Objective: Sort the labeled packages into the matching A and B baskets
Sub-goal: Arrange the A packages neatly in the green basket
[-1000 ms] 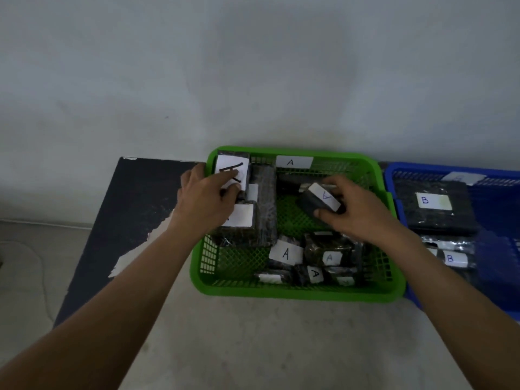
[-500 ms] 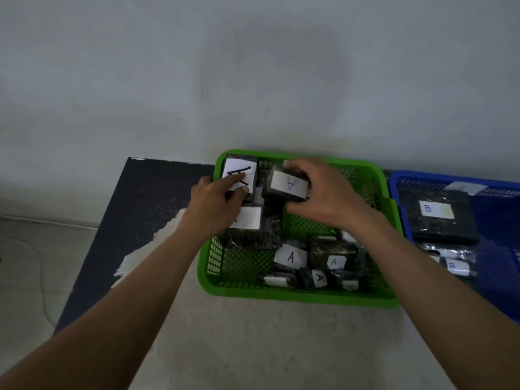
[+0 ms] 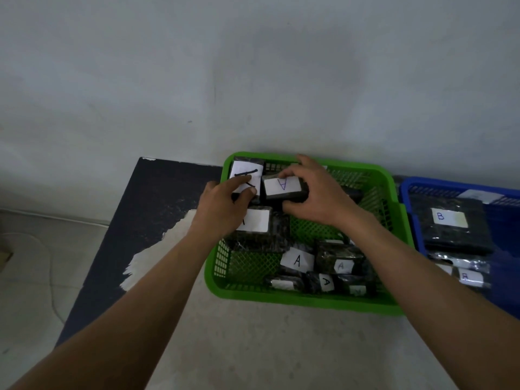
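Note:
A green basket (image 3: 309,301) sits against the wall and holds several black packages with white A labels. My right hand (image 3: 318,195) grips a small black package labeled A (image 3: 282,188) over the basket's back left part. My left hand (image 3: 225,209) pinches the upright package with a large A label (image 3: 247,175) in the back left corner. A flat package with a white label (image 3: 259,223) lies under my left hand. To the right stands a blue basket (image 3: 405,190) with B-labeled packages (image 3: 450,220).
The baskets stand on a pale table top (image 3: 253,347) with a dark, worn section (image 3: 146,209) at the left. A grey wall rises right behind them. The floor shows at the far left.
My right hand has carried the small A package from the basket's middle to the back left, beside the upright package. My left hand has stayed on that upright package.

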